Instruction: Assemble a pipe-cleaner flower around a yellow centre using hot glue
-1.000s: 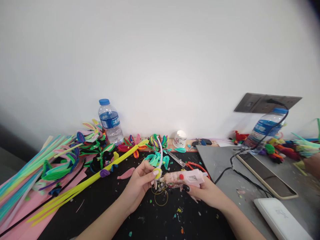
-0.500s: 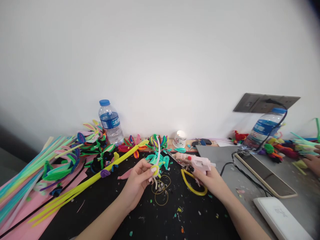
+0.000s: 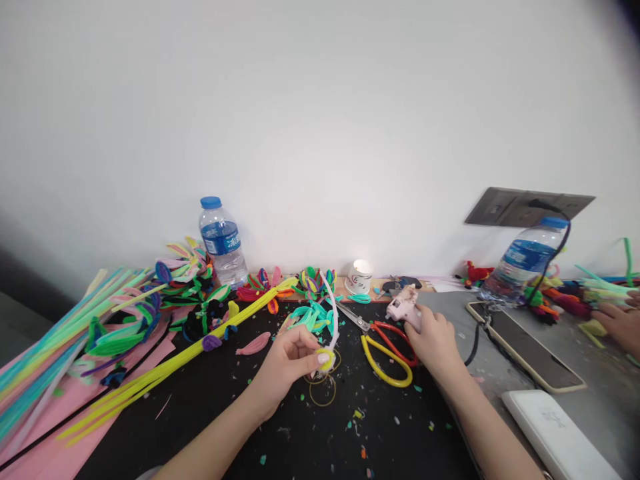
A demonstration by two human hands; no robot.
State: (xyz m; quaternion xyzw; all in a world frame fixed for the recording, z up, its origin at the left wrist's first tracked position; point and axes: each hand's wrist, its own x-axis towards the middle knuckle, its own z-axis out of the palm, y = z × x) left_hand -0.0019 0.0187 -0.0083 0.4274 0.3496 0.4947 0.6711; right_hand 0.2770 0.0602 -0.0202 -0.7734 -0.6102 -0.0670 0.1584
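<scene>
My left hand [image 3: 287, 367] pinches a small yellow pipe-cleaner piece [image 3: 327, 360] between thumb and fingers. From it a thin white pipe-cleaner stem [image 3: 335, 317] curves upward. My right hand [image 3: 437, 340] is wrapped around the handle of a pale pink hot glue gun [image 3: 404, 305], its nozzle tilted up and away from the yellow piece. Scissors [image 3: 368, 327] with one red and one yellow handle lie between my hands. Beneath my left hand are thin rubber bands [image 3: 323, 403]. Teal pipe-cleaner leaves [image 3: 314, 316] rest just behind it.
Pipe cleaners [image 3: 165, 373] and finished flowers are heaped at left, beside a water bottle [image 3: 221, 243]. A paper cup [image 3: 360, 277] stands by the wall. At right are another bottle [image 3: 525, 260], a phone [image 3: 525, 347], a white box-shaped device [image 3: 555, 427], cables and another person's hand [image 3: 620, 327].
The glue gun has moved right and back in my right hand, away from the yellow piece, uncovering the scissors. My left hand has shifted slightly right and lower, with the yellow piece turned.
</scene>
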